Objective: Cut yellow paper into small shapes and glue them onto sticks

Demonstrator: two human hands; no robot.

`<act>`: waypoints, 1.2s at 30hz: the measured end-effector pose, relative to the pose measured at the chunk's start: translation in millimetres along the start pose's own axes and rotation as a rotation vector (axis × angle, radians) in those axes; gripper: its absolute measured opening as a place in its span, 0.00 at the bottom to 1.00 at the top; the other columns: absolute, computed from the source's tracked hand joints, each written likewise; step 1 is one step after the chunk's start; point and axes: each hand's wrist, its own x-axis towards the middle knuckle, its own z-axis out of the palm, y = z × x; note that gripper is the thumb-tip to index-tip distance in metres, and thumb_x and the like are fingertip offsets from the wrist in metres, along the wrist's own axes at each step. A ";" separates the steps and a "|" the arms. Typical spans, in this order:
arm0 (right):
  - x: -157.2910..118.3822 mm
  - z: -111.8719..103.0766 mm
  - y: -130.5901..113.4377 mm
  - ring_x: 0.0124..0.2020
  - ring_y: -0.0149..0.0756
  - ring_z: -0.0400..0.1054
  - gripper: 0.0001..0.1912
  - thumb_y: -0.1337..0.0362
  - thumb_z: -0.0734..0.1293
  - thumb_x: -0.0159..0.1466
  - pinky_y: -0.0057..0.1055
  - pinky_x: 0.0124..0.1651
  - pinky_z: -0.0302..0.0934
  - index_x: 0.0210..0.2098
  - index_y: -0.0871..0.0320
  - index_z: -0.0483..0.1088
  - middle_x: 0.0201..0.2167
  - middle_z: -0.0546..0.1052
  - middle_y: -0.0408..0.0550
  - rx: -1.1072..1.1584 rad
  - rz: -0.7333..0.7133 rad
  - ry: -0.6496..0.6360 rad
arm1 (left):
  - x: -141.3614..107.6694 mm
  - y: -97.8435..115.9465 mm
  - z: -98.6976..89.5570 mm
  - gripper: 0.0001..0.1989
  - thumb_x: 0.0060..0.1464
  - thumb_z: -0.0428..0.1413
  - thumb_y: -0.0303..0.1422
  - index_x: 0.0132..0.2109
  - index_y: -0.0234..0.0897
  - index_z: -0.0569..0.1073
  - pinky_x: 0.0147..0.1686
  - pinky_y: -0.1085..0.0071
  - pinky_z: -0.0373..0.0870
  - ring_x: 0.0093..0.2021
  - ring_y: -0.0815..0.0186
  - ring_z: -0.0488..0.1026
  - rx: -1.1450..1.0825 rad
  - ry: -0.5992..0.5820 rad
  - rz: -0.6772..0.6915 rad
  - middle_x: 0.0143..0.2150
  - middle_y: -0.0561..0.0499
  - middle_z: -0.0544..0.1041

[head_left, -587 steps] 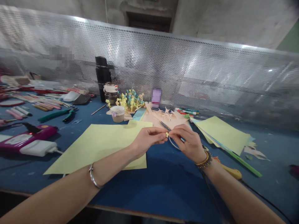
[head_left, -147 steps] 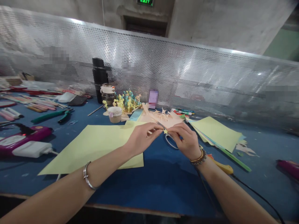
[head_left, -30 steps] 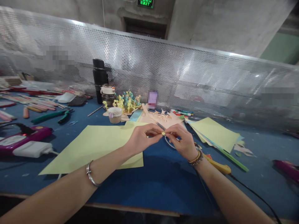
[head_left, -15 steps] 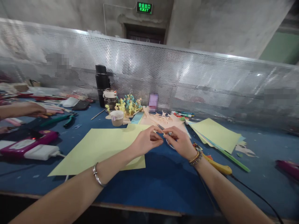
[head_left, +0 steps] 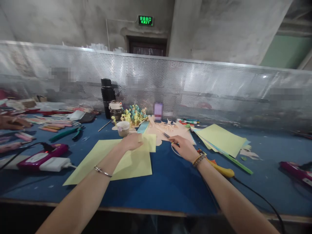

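Observation:
My left hand [head_left: 133, 141] lies palm down over a large pale yellow paper sheet [head_left: 97, 162], touching the left part of a smaller yellow paper piece [head_left: 150, 143]. Its fingers bend under and are mostly hidden, so I cannot tell whether they grip the paper. In my right hand [head_left: 184, 148] is a pair of scissors [head_left: 166, 135]. The blades point up and left, and a pale handle loop shows below the fingers. Just beyond lie peach paper sheets [head_left: 156, 130] with cut-out scraps.
Small yellow and blue figures [head_left: 133, 116] stand behind a small tub [head_left: 123, 128], near a jar [head_left: 116, 112] and black flask [head_left: 107, 97]. At right are stacked papers [head_left: 221, 138] and a yellow-handled corded tool [head_left: 225, 170]. Left are pliers [head_left: 64, 134], a power strip [head_left: 44, 157] and another person's hand [head_left: 13, 123].
My left hand has moved left and down, away from my right hand, onto the yellow paper. The right hand keeps the scissors. The other person's hand has shifted left. The view has tilted up.

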 end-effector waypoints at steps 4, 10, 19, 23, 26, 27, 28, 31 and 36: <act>-1.7 5.6 -5.4 0.41 0.34 0.71 0.16 0.75 0.60 0.59 0.32 0.45 0.63 0.44 0.59 0.70 0.41 0.75 0.50 -0.069 0.000 -0.046 | 3.5 -8.0 9.1 0.27 0.51 0.49 0.44 0.56 0.36 0.67 0.55 0.58 0.59 0.59 0.50 0.63 0.049 -0.050 -0.030 0.60 0.38 0.66; -6.5 15.1 -21.5 0.43 0.38 0.71 0.13 0.68 0.60 0.63 0.32 0.44 0.62 0.46 0.53 0.70 0.45 0.76 0.46 -0.250 -0.080 -0.138 | 0.1 1.3 1.2 0.30 0.50 0.50 0.44 0.57 0.32 0.67 0.55 0.63 0.60 0.58 0.52 0.64 0.038 -0.052 0.012 0.60 0.37 0.67; -6.3 7.5 -18.7 0.42 0.38 0.71 0.09 0.66 0.64 0.61 0.33 0.46 0.61 0.40 0.55 0.73 0.40 0.78 0.46 -0.285 -0.101 -0.194 | -26.5 3.0 -25.1 0.28 0.54 0.47 0.43 0.59 0.38 0.64 0.57 0.63 0.57 0.60 0.55 0.62 0.038 -0.070 0.021 0.62 0.43 0.64; -6.4 3.9 -17.8 0.41 0.38 0.71 0.10 0.65 0.64 0.61 0.34 0.45 0.61 0.42 0.55 0.72 0.41 0.77 0.46 -0.273 -0.073 -0.151 | -36.4 -8.5 -32.4 0.28 0.54 0.46 0.42 0.60 0.37 0.65 0.55 0.65 0.59 0.59 0.54 0.63 0.066 -0.140 0.010 0.61 0.43 0.66; -7.0 2.7 -15.9 0.40 0.37 0.71 0.10 0.65 0.63 0.61 0.34 0.44 0.61 0.41 0.55 0.73 0.41 0.77 0.46 -0.275 -0.041 -0.144 | -37.9 -20.5 -38.5 0.32 0.51 0.49 0.45 0.60 0.35 0.64 0.54 0.63 0.60 0.59 0.51 0.64 0.080 -0.190 -0.019 0.61 0.40 0.65; -7.2 2.7 -15.3 0.40 0.37 0.71 0.10 0.65 0.64 0.61 0.33 0.44 0.61 0.41 0.55 0.73 0.41 0.77 0.46 -0.272 -0.037 -0.147 | -37.3 -23.7 -40.6 0.34 0.49 0.50 0.46 0.61 0.33 0.63 0.55 0.62 0.59 0.60 0.50 0.62 0.083 -0.198 -0.026 0.62 0.39 0.64; -7.3 3.0 -14.9 0.41 0.37 0.71 0.10 0.65 0.64 0.60 0.33 0.44 0.61 0.41 0.54 0.73 0.41 0.77 0.46 -0.267 -0.035 -0.153 | -36.3 -26.2 -42.5 0.37 0.48 0.51 0.48 0.61 0.32 0.62 0.56 0.62 0.58 0.61 0.49 0.61 0.084 -0.208 -0.029 0.63 0.38 0.62; -7.7 4.3 -14.6 0.40 0.36 0.71 0.09 0.64 0.65 0.60 0.32 0.44 0.62 0.40 0.55 0.73 0.40 0.78 0.46 -0.252 -0.046 -0.166 | -30.1 -29.3 -44.7 0.39 0.48 0.49 0.50 0.62 0.32 0.61 0.57 0.64 0.57 0.62 0.51 0.59 0.072 -0.242 -0.015 0.64 0.39 0.60; -7.8 5.8 -14.0 0.40 0.36 0.71 0.09 0.63 0.65 0.60 0.32 0.44 0.62 0.40 0.55 0.73 0.39 0.78 0.45 -0.254 -0.059 -0.159 | -12.0 -31.7 -37.1 0.42 0.43 0.53 0.51 0.61 0.29 0.62 0.55 0.61 0.58 0.60 0.47 0.61 0.072 -0.260 0.001 0.63 0.35 0.61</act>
